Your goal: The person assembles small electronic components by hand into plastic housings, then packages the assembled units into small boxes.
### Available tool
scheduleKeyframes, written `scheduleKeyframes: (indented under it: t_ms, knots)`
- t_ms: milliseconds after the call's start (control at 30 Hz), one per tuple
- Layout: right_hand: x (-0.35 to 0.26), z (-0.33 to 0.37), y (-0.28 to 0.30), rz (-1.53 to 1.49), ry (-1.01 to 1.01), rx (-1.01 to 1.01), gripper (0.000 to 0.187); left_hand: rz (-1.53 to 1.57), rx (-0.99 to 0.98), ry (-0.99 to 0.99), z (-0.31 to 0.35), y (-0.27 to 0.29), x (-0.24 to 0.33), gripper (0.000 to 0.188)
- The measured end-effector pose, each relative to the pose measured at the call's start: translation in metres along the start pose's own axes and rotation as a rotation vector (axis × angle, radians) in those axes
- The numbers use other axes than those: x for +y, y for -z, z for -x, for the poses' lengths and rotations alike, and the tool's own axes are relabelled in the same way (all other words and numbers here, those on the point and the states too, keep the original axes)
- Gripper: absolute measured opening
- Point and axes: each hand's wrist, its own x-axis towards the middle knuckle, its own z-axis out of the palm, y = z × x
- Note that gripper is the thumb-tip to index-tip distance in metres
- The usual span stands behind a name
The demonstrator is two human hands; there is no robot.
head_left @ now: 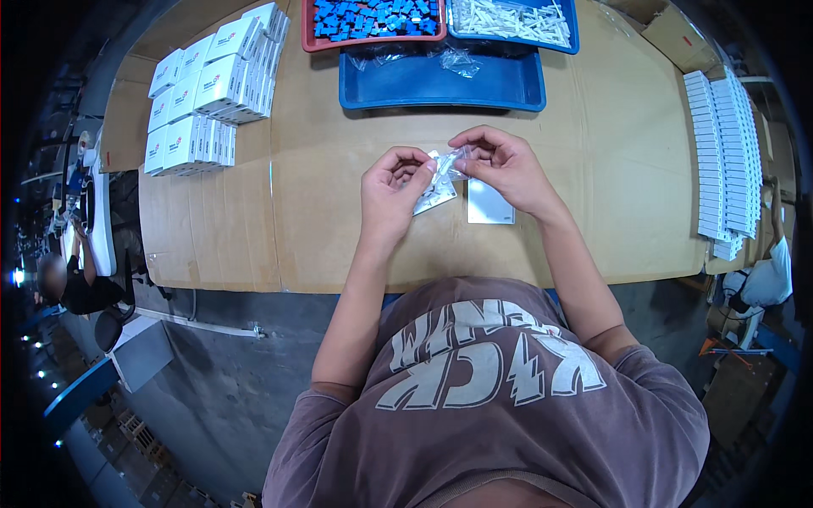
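Observation:
My left hand (395,186) and my right hand (506,169) meet over the middle of the cardboard-covered table. Between them is a small clear plastic bag (460,161), pinched by the fingertips of both; something white shows at its left end, too small to make out. Just beneath my left fingers lies a white flat piece (437,200) with grey marks, partly hidden by the hand. A plain white rectangular plate (490,205) rests on the table below my right hand, its top edge covered by the fingers.
Ahead stands a blue tray (440,95) with crumpled clear plastic inside. Behind it are a red tray (373,41) of blue parts and a blue tray (573,38) of white parts. White boxes (190,110) are stacked at left, white flat pieces (720,152) at right. Other people work at both sides.

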Motion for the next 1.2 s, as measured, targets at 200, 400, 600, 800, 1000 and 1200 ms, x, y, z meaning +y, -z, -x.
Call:
scheduleKeyframes:
  t_ms: [200, 400, 600, 800, 1000, 1200]
  knots:
    - [0.001, 0.000, -0.002, -0.016, -0.025, -0.010, 0.034, -0.172, 0.061, -0.296, 0.005, -0.007, -0.001, 0.009]
    - [-0.004, 0.002, -0.005, -0.047, -0.035, -0.034, 0.035, -0.130, 0.005, -0.112, 0.003, -0.005, 0.002, 0.009]
    - [-0.002, -0.001, -0.004, -0.035, -0.049, -0.026, 0.035, -0.106, 0.055, -0.116, 0.002, -0.005, 0.001, 0.005]
    - [-0.001, 0.000, -0.004, -0.049, -0.063, -0.030, 0.036, -0.121, -0.028, -0.270, -0.004, 0.000, -0.006, 0.007]
    - [0.004, -0.004, -0.002, -0.059, -0.021, -0.011, 0.039, 0.045, -0.051, -0.088, -0.001, -0.007, -0.003, 0.022]
    - [0.004, -0.005, -0.003, -0.109, 0.008, 0.028, 0.043, 0.108, -0.035, -0.084, -0.004, -0.008, 0.001, 0.040]
